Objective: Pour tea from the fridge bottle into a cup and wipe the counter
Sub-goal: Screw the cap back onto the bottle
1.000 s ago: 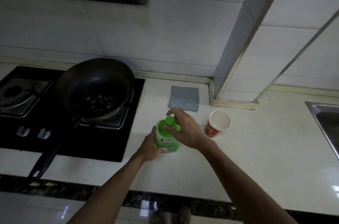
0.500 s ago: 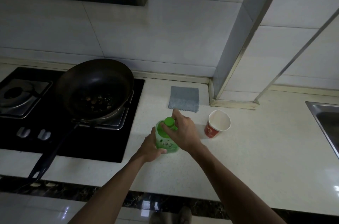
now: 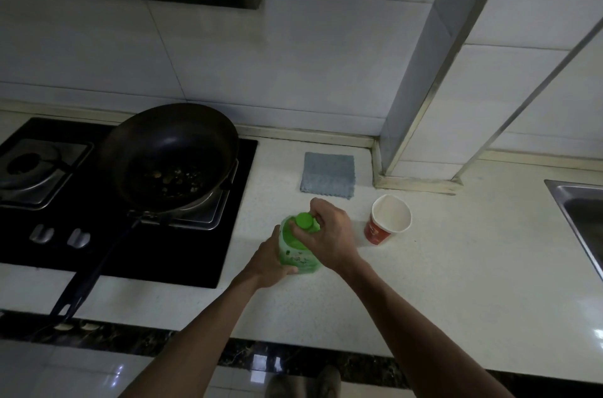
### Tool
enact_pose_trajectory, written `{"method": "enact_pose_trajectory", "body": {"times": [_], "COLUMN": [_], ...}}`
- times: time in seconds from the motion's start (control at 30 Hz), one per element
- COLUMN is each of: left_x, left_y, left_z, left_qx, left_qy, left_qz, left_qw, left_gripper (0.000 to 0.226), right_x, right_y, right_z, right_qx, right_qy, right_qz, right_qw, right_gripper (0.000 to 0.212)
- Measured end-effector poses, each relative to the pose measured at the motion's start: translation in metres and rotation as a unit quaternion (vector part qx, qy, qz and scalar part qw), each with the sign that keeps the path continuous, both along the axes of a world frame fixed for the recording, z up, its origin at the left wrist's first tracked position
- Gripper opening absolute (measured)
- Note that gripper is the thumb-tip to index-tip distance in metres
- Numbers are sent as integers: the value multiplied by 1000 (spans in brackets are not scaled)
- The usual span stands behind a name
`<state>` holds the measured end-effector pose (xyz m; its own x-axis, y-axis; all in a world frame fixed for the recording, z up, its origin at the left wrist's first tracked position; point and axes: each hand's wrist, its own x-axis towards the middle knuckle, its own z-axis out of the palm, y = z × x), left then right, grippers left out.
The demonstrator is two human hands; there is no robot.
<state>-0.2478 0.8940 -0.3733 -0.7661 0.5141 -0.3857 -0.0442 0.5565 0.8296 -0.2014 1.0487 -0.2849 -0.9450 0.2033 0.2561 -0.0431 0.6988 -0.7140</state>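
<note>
Bottle [image 3: 298, 255] of tea stands upright near the middle of the worktop [image 3: 424, 283], between the hob [image 3: 163, 262] and the paper cup [image 3: 377, 232], with its long axis vertical and its green cap [image 3: 304, 220] not yet off. My left grip [image 3: 269, 259] wraps the body from the left to steady it, while my right grip [image 3: 329, 234] comes over the top, fingers curled and pinching the cap. Unscrewing looks to be the step in hand; the cup sits just right of the bottle, nearer my right grip, and the grey cloth [image 3: 328, 175] lies toward the back edge.
</note>
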Motion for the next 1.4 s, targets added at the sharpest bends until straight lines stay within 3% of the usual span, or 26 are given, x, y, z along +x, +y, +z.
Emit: {"method": "enact_pose_trajectory", "body": {"times": [0.13,0.23,0.3,0.57,0.67,0.73,0.83,0.9,1.2,1.3,1.4], "left_x": [-1,-1,-1,-2,-3,-2,-1,-2,-4,-5,-13], "left_y": [1,1,1,1,1,2,4,5,-2,-5,-13], "left_z": [0,-1,-3,-5,-7,-7,-6,-9,-10,0,8], "left_qx": [2,4,5,12,12,8,3,-1,46,74,127], "left_qy": [-4,-7,-6,-9,-6,-8,-9,-9,-34,-76,-208], "left_qz": [-2,3,5,6,2,4,9,10,9,55,130], "left_qw": [1000,1000,1000,1000,1000,1000,1000,1000,998,993,961], "left_gripper": [87,86,84,78,78,77,79,81,92,91,71], "right_x": [1,0,-1,3,6,9,10,9,8,9,3], "right_y": [2,18,25,10,0,0,13,17,18,17,20], "right_z": [3,5,9,3,0,-6,-19,-27,-33,-21,6], "right_qx": [-40,-54,-51,-23,-41,-48,-36,-22,-67,-96,-147], "right_qy": [-40,-62,-63,15,-13,-30,-128,-172,-139,-116,-106], "right_qz": [50,147,166,81,37,18,55,99,80,56,55], "right_qw": [997,986,983,996,998,998,990,980,985,987,982], "right_gripper": [25,38,34,24,28,36,80,94,83,80,77]}}
